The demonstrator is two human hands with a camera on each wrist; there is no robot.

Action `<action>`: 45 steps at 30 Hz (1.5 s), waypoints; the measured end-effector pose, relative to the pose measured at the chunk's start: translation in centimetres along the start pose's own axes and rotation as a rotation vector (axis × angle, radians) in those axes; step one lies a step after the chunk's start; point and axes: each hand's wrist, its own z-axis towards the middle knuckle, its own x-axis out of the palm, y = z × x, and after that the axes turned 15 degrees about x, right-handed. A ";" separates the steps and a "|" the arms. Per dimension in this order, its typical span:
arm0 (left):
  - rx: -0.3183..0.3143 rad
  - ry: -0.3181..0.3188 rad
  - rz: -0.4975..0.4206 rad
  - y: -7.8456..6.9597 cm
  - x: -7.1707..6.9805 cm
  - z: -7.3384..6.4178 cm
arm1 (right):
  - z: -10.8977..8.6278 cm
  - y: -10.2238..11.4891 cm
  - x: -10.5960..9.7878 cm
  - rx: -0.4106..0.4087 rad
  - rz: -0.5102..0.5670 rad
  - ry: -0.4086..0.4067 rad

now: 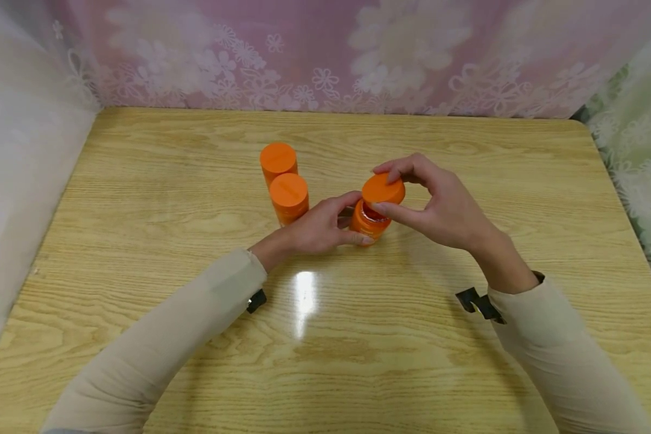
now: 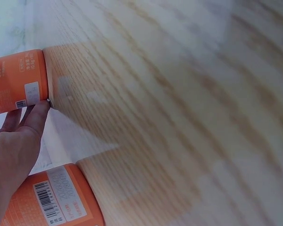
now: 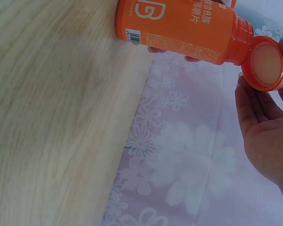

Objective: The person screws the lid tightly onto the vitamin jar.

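Observation:
An orange bottle [image 1: 367,229] stands upright on the table, its mouth uncovered, with a silvery edge around the opening. My left hand [image 1: 320,229] grips its body from the left, thumb on the near side. Above the mouth, my right hand [image 1: 442,202] pinches the round orange lid [image 1: 382,188] between thumb and fingers, tilted off the neck. In the right wrist view the pale inside of the lid [image 3: 266,63] faces the camera, close beside the neck of the bottle [image 3: 179,30]. White lettering and a barcode mark the bottle's side.
Two more orange bottles with lids on, a nearer one [image 1: 289,191] and a farther one [image 1: 278,158], stand just left of my left hand. The wooden table [image 1: 195,157] ends at a pink floral curtain [image 1: 325,54] behind. Pale cloth hangs at both sides.

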 end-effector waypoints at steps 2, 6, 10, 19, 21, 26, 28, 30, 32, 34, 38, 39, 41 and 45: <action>0.005 -0.003 0.007 0.1 0.0 0.0 | 0.0 -0.1 0.1 -0.015 0.018 -0.006; 0.005 -0.003 0.022 0.3 0.0 0.0 | -0.1 -0.2 0.4 -0.035 0.052 -0.008; 0.007 -0.003 0.015 0.0 0.1 -0.1 | -0.3 0.1 0.7 -0.043 0.073 -0.003; 0.025 -0.009 0.001 2.1 0.0 0.0 | -1.1 1.0 1.0 -0.051 0.110 0.033; 0.036 -0.007 0.005 2.4 -0.1 0.0 | -1.0 0.3 1.1 -0.062 0.089 0.035; 0.066 0.002 0.001 2.6 -0.2 -0.1 | -0.7 -1.5 1.0 -0.115 -0.034 0.039; 0.075 0.003 0.006 2.6 -0.2 -0.1 | -0.6 -1.7 0.8 -0.139 -0.093 0.052; 0.077 0.002 0.011 2.6 -0.2 -0.1 | -0.4 -1.8 0.6 -0.166 -0.155 0.067; 0.078 -0.001 0.016 2.6 -0.2 -0.1 | -0.3 -1.6 0.3 -0.191 -0.210 0.084; 0.079 -0.002 0.014 2.6 -0.2 -0.1 | -0.2 -1.4 0.0 -0.213 -0.264 0.096; 0.082 -0.004 0.010 2.6 -0.2 0.0 | 0.0 -0.7 -0.6 -0.242 -0.393 0.126; 0.082 -0.004 0.008 2.6 -0.2 0.0 | 0.0 -0.5 -0.8 -0.249 -0.425 0.136; 0.081 -0.003 0.006 2.6 -0.1 0.0 | 0.2 -0.1 -1.1 -0.267 -0.489 0.155; 0.066 -0.004 -0.003 2.6 -0.1 0.1 | 0.5 1.0 -1.7 -0.305 -0.590 0.203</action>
